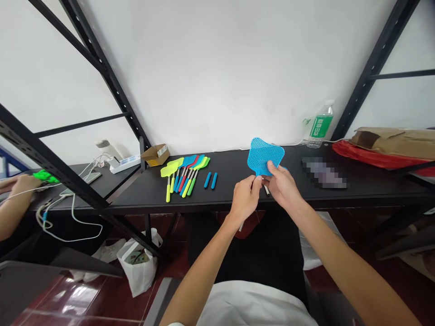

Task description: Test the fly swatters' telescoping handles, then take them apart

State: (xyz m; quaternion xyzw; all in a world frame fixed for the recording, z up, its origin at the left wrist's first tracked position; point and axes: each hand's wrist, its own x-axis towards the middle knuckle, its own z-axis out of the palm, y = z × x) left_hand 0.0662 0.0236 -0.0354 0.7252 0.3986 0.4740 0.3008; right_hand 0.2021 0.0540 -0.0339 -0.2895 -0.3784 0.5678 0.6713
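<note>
A blue fly swatter head (264, 153), a perforated mesh paddle, is held up over the table's front edge. My left hand (245, 195) is closed around the narrow neck below the mesh, and a thin light rod (241, 226) shows beneath it. My right hand (282, 183) grips the lower right of the mesh, thumb on its face. Beside the right fingers a short silvery rod tip (267, 190) shows; what it belongs to is hidden. To the left lie two loose blue handles (210, 180) and a row of several fly swatters (185, 174) in yellow, blue, red and green.
On the black table (231, 192) stand a small cardboard box (155, 155) and a water bottle (321, 124). A blurred-out object (324, 173) and a red bag under cardboard (390, 156) are at right. Beyond the black rack post (64, 176), another person's hand (25, 188) touches something green.
</note>
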